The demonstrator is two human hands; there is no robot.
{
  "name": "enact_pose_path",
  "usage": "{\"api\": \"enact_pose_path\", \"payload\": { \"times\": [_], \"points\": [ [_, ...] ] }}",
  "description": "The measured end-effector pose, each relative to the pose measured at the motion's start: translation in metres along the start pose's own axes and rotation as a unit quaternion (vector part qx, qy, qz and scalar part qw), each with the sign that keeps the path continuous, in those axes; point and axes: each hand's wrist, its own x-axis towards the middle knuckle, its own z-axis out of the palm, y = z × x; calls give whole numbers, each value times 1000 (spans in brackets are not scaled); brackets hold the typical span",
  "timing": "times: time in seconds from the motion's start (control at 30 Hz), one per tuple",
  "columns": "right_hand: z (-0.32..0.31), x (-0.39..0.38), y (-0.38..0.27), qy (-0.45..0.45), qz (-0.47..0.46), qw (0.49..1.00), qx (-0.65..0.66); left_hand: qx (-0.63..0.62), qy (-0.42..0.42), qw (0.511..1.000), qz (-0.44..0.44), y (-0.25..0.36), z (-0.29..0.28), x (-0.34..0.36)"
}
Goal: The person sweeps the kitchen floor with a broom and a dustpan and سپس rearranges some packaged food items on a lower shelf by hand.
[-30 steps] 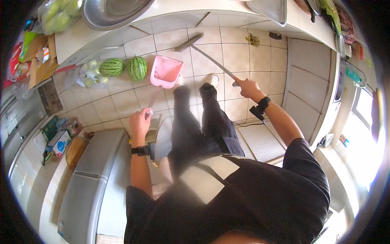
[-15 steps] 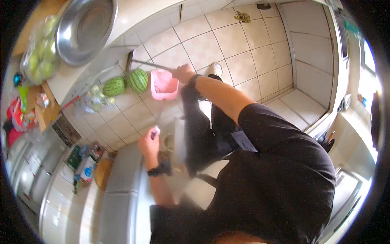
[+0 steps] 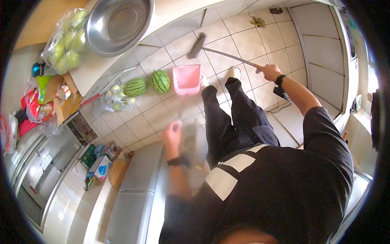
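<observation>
Black fabric of a shirt [image 3: 280, 191] with white blocks is filling the near lower part of the view, and the lower edge is being cut off by the rim. Just beyond it, the left hand [image 3: 172, 136] is being held up above the floor, blurred by motion; whether it is gripping the long handle of the pink dustpan [image 3: 187, 79] cannot be told, as the handle is being smeared into a faint streak. The dustpan itself is being kept on the tiled floor [image 3: 243, 44] ahead of the person's feet, its inside too washed out for any contents to be made out. Farther off to the right, the right hand [image 3: 270, 72] is being clenched around the grey handle of a broom [image 3: 221, 53], whose dark head is being pressed to the tiles beyond the dustpan, well apart from the left hand. Two striped watermelons [image 3: 148, 83] are being left on the floor just beside the dustpan, next to a clear bag of pale fruit [image 3: 115, 99]. On the counter at the far left, a steel bowl [image 3: 118, 24] is being seen with nothing showing inside, beside a plastic bag of green apples [image 3: 67, 42].
</observation>
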Motion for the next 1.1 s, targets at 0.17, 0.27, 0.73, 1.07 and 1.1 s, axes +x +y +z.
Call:
{"api": "enact_pose_path", "payload": {
  "times": [0.17,0.27,0.73,1.07,1.1],
  "points": [
    [-13,-48,29,5,50,989,139,6,1,1000,2,1,7,6],
    [-21,-62,10,-6,92,943,320,5,19,1000,6,4,8,0],
    [33,-25,-67,-109,85,797,588,72,7,997,-43,55,24,0],
    [-7,-56,-11,-46,105,816,567,140,-28,989,27,49,40,17],
    [13,-36,-10,-20,102,814,571,155,-30,987,40,43,43,16]
  ]
}}
